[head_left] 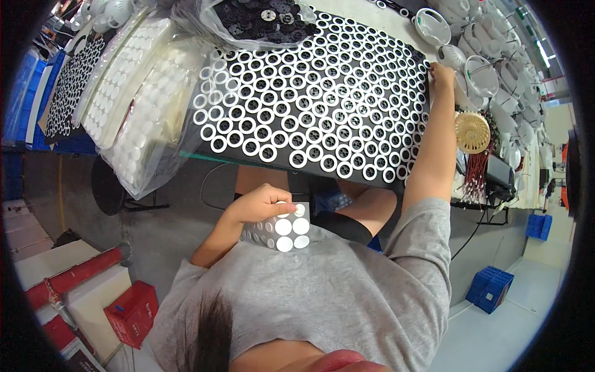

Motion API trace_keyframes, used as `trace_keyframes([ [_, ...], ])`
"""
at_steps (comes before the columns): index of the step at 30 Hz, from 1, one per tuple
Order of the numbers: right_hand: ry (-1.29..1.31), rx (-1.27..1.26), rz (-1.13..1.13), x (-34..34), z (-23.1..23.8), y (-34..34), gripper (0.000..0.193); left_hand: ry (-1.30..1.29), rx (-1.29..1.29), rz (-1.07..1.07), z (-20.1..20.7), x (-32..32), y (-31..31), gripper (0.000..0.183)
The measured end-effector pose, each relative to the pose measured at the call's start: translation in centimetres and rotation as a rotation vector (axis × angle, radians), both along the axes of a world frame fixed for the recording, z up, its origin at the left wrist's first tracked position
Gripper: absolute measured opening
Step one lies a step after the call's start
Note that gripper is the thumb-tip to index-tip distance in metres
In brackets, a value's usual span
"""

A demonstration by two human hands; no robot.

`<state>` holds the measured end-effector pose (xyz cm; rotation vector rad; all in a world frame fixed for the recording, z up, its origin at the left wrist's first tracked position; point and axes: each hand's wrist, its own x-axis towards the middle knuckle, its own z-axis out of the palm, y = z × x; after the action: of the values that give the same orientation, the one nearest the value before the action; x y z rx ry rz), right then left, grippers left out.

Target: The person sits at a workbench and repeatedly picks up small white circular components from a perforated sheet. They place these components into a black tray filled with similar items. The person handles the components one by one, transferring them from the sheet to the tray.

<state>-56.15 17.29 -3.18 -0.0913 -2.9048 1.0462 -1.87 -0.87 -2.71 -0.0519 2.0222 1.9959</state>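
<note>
My left hand (268, 203) is closed on a sheet of round white stickers (284, 227), held low in front of my grey shirt with the thumb across its top edge. A black board (282, 160) lies before me, covered with rows of white rings with black centres (313, 153). My right arm stretches along its right side. At the far right corner my right hand (442, 75) has its fingers curled in by the outermost rings; whatever they pinch is too small to make out.
Beyond the board sits a clear bag of black discs (263, 20). Bagged sheets of white rounds (139, 136) lie to the left. On the right are white fan housings (482, 75), a cream fan grille (473, 132) and red wires (476, 177). Blue crates (489, 289) stand on the floor.
</note>
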Motion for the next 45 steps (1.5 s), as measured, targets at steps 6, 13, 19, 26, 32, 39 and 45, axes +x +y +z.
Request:
trace_keyframes([
  [6, 0.011, -0.056, 0.039, -1.8, -1.5, 0.9, 0.027, 0.009, 0.009, -0.006, -0.7, 0.0, 0.0, 0.03],
  [13, 0.027, -0.082, 0.048, 3.8, 2.2, -1.5, 0.035, -0.014, 0.013, -0.001, -0.3, 0.0, 0.0, 0.03],
  [19, -0.053, -0.159, 0.111, 0.5, 0.6, 0.0, 0.027, 0.008, 0.003, -0.014, -0.5, -0.1, 0.0, 0.03],
  [26, 0.141, -0.28, 0.146, 1.2, 1.4, -0.6, 0.017, 0.001, 0.007, -0.019, -0.3, 0.0, 0.2, 0.032],
  [32, 0.159, -0.928, 0.644, 14.1, 10.1, -4.3, 0.02, 0.009, -0.024, -0.05, 0.3, -0.1, 0.9, 0.033],
  [39, -0.009, -1.052, 0.58, 29.4, 11.7, 5.1, 0.017, 0.001, -0.037, -0.036, 0.4, 0.7, 1.7, 0.028],
  [45, -0.111, -1.095, 0.262, 37.1, 5.2, 12.1, 0.016, 0.04, -0.047, -0.114, 0.5, 0.0, 2.5, 0.031],
])
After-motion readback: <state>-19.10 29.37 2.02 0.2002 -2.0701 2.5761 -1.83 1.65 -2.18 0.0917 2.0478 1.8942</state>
